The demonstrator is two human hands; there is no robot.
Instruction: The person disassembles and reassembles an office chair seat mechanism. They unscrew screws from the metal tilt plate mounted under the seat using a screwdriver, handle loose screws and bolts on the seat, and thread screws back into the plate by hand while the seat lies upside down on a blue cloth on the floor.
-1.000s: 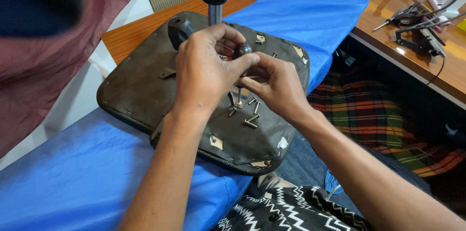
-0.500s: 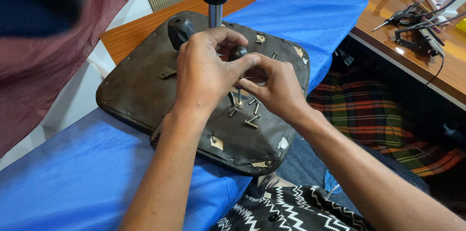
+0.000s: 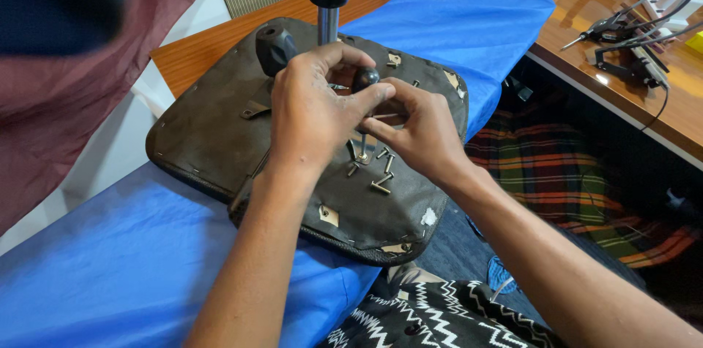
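Fastening underway: left hand [image 3: 311,110] pinches the screwdriver's black knob [image 3: 365,77], right hand [image 3: 417,132] grips its shaft at frame centre (loose screws [image 3: 381,172] beside); next needs steady downward turning.

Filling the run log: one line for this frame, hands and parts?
left hand: on black knob | right hand: pinching by upright screw | loose screws on upturned chair seat | seat on blue cloth

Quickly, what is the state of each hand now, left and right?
Left hand: closed, fingers around the black knob of a tool.
Right hand: fingers pinched near the tool's thin shaft; whether it grips it cannot be told.
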